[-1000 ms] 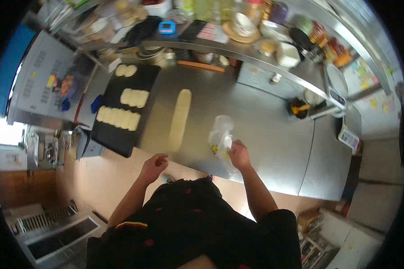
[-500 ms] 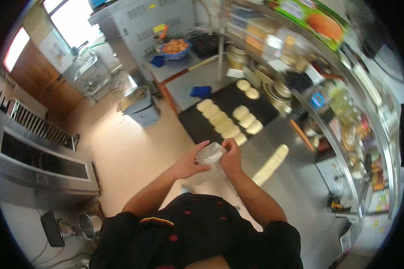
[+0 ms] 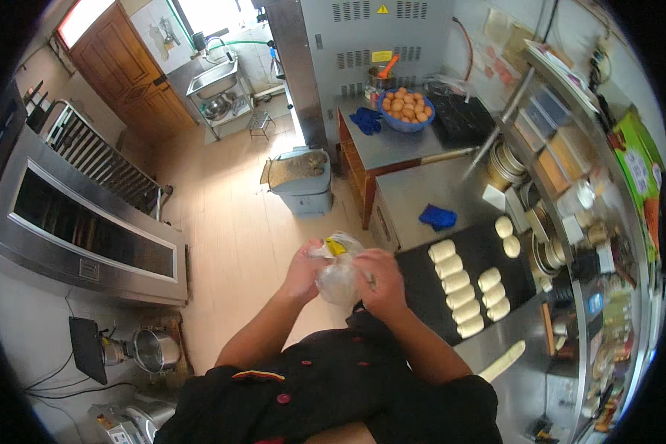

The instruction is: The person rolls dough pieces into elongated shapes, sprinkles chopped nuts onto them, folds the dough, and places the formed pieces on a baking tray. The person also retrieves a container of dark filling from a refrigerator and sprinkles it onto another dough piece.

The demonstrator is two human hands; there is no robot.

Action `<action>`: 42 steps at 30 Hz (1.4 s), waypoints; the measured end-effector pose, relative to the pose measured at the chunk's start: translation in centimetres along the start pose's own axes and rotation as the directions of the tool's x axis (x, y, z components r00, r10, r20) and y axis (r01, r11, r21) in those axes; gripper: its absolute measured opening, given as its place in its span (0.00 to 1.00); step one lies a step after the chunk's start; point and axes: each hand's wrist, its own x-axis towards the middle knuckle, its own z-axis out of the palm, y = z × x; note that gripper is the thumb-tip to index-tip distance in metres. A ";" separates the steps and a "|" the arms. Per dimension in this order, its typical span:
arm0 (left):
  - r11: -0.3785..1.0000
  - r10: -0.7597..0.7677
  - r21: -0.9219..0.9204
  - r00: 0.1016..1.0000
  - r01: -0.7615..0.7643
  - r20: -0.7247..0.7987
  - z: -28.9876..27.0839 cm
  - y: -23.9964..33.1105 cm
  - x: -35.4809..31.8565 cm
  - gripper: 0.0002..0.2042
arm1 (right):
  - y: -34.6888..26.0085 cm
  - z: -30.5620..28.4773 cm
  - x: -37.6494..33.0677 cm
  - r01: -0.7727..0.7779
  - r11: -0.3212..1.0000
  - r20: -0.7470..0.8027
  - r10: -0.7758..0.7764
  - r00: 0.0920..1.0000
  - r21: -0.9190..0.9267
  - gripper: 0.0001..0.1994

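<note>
My left hand (image 3: 302,272) and my right hand (image 3: 381,279) together hold a crumpled clear plastic bag (image 3: 338,272) with a yellow patch near its top, in front of my chest. To the right of my hands a black tray (image 3: 422,288) on the steel counter carries two rows of pale dough pieces (image 3: 459,288). A long roll of dough (image 3: 505,360) lies on the counter beyond the tray's near end.
A grey bin (image 3: 302,181) stands on the wooden floor ahead. A blue bowl of eggs (image 3: 407,107) and a blue cloth (image 3: 365,119) sit on a far table; another blue cloth (image 3: 437,216) lies on the counter. A large oven (image 3: 81,222) lines the left; shelves (image 3: 570,185) run along the right.
My view has swung left, away from the counter toward the floor and bin. Both hands came together on the plastic bag, which only the right hand held a second ago.
</note>
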 end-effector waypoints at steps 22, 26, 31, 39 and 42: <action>0.279 0.237 0.960 0.970 -0.011 -0.058 -16.6 13.9 30.1 0.26 | 27.5 24.3 27.8 -0.916 -0.126 0.812 0.520 0.265 0.380 0.15; 0.587 0.142 0.773 0.909 0.243 -0.393 -32.2 11.8 35.7 0.25 | 32.6 24.9 28.3 -0.943 0.287 0.615 0.716 0.330 0.172 0.17; 0.786 -0.233 0.298 0.706 0.542 -0.669 -44.4 10.5 41.4 0.27 | 37.3 19.5 14.9 -0.985 0.145 0.272 0.948 0.165 0.093 0.09; 0.396 -0.341 0.525 0.652 0.753 -0.677 -54.6 7.5 45.8 0.06 | 26.2 18.9 6.9 -0.991 0.100 0.172 0.982 0.084 -0.089 0.09; 0.477 -0.322 0.386 0.565 0.790 -0.759 -58.5 3.3 48.1 0.10 | 23.5 21.2 7.8 -0.993 -0.121 0.250 0.961 -0.115 0.007 0.10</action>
